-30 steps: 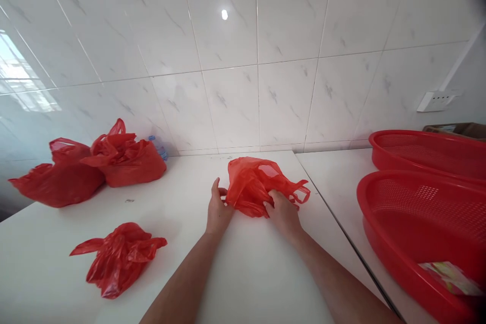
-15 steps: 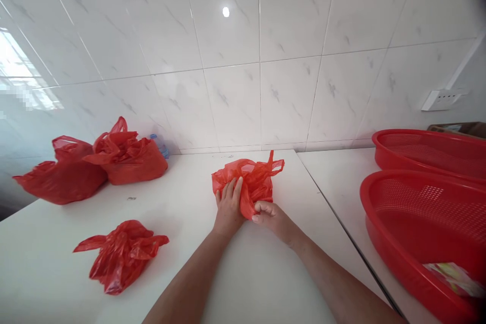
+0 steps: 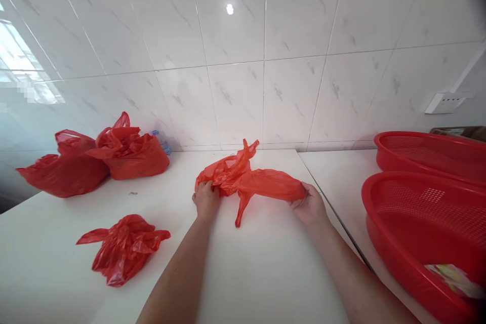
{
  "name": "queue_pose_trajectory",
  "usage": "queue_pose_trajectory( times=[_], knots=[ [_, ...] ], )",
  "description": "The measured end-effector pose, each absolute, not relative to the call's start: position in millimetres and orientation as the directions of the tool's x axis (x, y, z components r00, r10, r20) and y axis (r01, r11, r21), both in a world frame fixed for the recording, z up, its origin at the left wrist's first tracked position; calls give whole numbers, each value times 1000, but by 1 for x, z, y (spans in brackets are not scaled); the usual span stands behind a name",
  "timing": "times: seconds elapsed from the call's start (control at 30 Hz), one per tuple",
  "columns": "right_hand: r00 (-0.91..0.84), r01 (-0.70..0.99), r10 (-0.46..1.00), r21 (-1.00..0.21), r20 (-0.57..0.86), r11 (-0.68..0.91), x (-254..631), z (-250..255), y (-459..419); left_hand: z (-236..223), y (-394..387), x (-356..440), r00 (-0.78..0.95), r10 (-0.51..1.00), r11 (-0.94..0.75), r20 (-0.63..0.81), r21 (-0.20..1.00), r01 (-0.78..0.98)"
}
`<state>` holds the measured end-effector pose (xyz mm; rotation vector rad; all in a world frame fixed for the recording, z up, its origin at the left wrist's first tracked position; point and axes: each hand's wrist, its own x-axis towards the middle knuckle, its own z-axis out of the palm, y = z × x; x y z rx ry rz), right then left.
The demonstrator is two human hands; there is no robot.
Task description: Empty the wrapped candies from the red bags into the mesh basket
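I see the thin red plastic bag [image 3: 261, 182] stretched lengthwise between my hands: left hand [image 3: 206, 198] and right hand [image 3: 310, 206] each clamp one end.

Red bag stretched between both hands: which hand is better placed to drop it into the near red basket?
Right, probably. The right hand grips the red bag at the end nearest the basket; the left hand holds the far end.

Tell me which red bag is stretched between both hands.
The middle bag, pulled long between the left hand and right hand. The crumpled bag and the two full bags by the wall lie untouched.
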<state>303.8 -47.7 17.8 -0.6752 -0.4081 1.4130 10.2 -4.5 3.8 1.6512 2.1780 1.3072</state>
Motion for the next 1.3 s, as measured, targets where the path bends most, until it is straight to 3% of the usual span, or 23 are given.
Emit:
queue_pose_trajectory(
  times=[0.2, 0.3, 0.4, 0.5, 0.57, 0.63, 0.87, 1.0, 1.2, 1.3],
  knots=[
    [178, -743, 974, -668, -137, 42, 319, 6, -37, 8, 3, -10, -603, 708, 118, 367, 781, 614],
    [165, -737, 977, -676, -138, 29, 318, 1, -33, 15, -7, 1, -596, 636, 68, 490, 734, 676],
    [186, -550, 980, -833, -64, 50, 313, -2, -32, 22, -24, 19, -387, 585, -109, 713, 542, 833],
    [192, -292, 981, -955, -13, 45, 305, -3, -34, 25, -41, 39, -36, 601, -360, 799, 310, 880],
    [179, -191, 984, -981, -15, 20, 300, -2, -38, 23, -48, 52, 177, 638, -468, 749, 195, 862],
    [163, -83, 987, -997, -7, 7, 296, 1, -43, 20, -50, 60, 281, 689, -493, 667, 147, 858],
    [169, 101, 985, -995, 33, 16, 294, 15, -53, 3, -36, 49, 199, 917, -314, 345, 318, 895],
    [206, 30, 978, -999, 17, 11, 299, 16, -52, 2, -31, 39, 71, 941, -194, 330, 359, 913],
    [279, -439, 952, -898, -122, 13, 310, 9, -44, 4, -29, 30, -29, 951, -152, 308, 547, 823],
    [295, -544, 933, -839, -204, -12, 318, 7, -40, 6, -30, 27, -62, 958, -132, 281, 621, 773]
  ],
)
